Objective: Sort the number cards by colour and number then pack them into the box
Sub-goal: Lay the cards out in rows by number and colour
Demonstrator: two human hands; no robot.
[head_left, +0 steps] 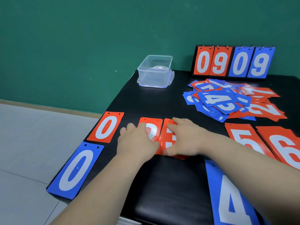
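Well short of the clear plastic box (155,70), on your side of it, both your hands lie on two red cards set edge to edge on the black table (162,101). Your left hand (138,142) covers the left red card (151,125). Its fingers are bent down over the card's left edge with the tips hidden, so I cannot tell whether you grip that edge or only rest on it. Your right hand (183,138) lies on the right red card (168,140), fingers stretched and pressed flat across its face and the thumb against its near edge. Your hands hide too much of both numbers to read them.

Left of the box and nearer you lies the red 0 card (106,127), and nearer you again the blue 0 card (76,169), both face up. Right of the box stands the flip scoreboard (233,62), showing 0 9 in red and 0 9 in blue. Just in front of it, the unsorted pile (227,99) of red and blue cards lies in a loose heap. Farther right of the box and closer to you lie the red 5 card (243,137), the red 6 card (285,148) and the blue 4 card (232,200). The box stands upright with no cards in it, on what looks like its lid.
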